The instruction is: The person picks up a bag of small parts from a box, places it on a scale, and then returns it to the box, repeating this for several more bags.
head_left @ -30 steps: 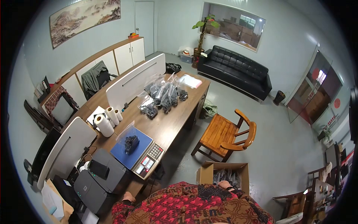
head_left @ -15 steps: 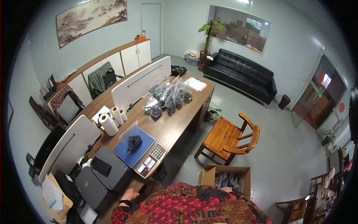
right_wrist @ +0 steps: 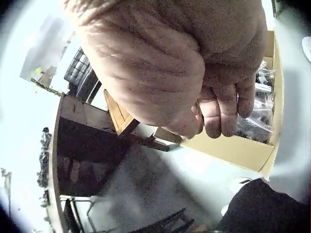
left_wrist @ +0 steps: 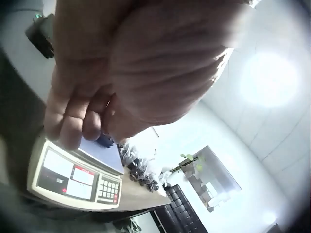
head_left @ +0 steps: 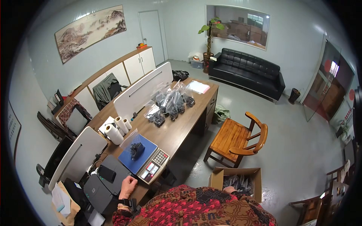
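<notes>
My left hand (head_left: 129,186) is beside the near corner of the digital scale (head_left: 155,165), its fingers loosely bent. In the left wrist view, that hand (left_wrist: 146,68) has nothing visible in it, with the scale's display (left_wrist: 68,174) just beyond the fingertips. A clear zip bag (head_left: 137,150) of small black parts stands on the scale's blue pan. My right hand (head_left: 229,189) hangs over the near side of a cardboard box (head_left: 217,179) holding clear bags (head_left: 241,181) of dark parts. In the right wrist view its fingers (right_wrist: 221,107) are relaxed, with no object visible in them.
Several filled zip bags (head_left: 171,101) lie farther along the desk (head_left: 173,132). White rolls (head_left: 113,134) stand behind the scale, and a printer (head_left: 98,194) with a black phone (head_left: 106,173) is to its left. A wooden chair (head_left: 230,141) stands beyond the box.
My left hand has moved forward from the desk's near edge up to the scale. The right hand stays at the box. The bag on the scale has not moved.
</notes>
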The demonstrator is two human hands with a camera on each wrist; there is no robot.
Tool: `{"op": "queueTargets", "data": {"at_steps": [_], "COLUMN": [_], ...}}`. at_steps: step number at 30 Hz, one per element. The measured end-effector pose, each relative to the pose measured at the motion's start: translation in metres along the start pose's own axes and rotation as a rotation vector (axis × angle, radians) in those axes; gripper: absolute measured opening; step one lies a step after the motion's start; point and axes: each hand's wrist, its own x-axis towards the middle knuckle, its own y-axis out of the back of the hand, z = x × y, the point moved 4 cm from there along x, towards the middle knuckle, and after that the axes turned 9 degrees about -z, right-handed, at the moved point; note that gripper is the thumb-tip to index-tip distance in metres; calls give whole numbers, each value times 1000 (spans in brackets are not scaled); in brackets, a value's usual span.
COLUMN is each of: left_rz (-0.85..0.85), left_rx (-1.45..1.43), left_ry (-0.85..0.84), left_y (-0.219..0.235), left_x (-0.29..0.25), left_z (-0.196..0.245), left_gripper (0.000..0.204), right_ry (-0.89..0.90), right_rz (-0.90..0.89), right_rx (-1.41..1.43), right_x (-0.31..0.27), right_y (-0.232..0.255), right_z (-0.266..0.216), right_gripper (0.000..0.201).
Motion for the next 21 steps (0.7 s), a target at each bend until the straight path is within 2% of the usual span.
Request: {"op": "queueTargets", "data": {"at_steps": [2, 4, 6, 9, 12, 15, 17, 20, 21], "left_rz": [118, 209, 278, 416, 488, 588, 589, 741, 743], "left_rx": [-7, -7, -42, 10, -93, -121, -146, 117, 110], "left_ry": [-40, -75, -118, -194, -257, -250, -209, -215, -210], "left_y": [5, 10, 13, 22, 27, 32, 33, 39, 38], "left_x": [1, 1, 1, 7, 13, 17, 19, 22, 23], "left_z": [19, 37, 47, 42, 37, 37, 37, 34, 34], "left_gripper": [15, 14, 14, 12, 7, 6, 9, 23, 23], "right_ry": [7, -16, -23, -40, -72, -52, -157, -275, -317], "right_rz": [60, -66, -65, -51, -33, 25, -122, -75, -32], "right_rx": [32, 82, 17, -52, -24, -25, -90, 169, 242], "right_x": [-6, -33, -36, -32, -42, -60, -75, -106, -116], "right_y": [0, 20, 21, 15, 10, 20, 22, 32, 35], "right_z": [6, -1, 4, 17, 33, 44, 48, 48, 47], "right_gripper": [28, 27, 27, 27, 26, 23, 29, 28, 27]}}
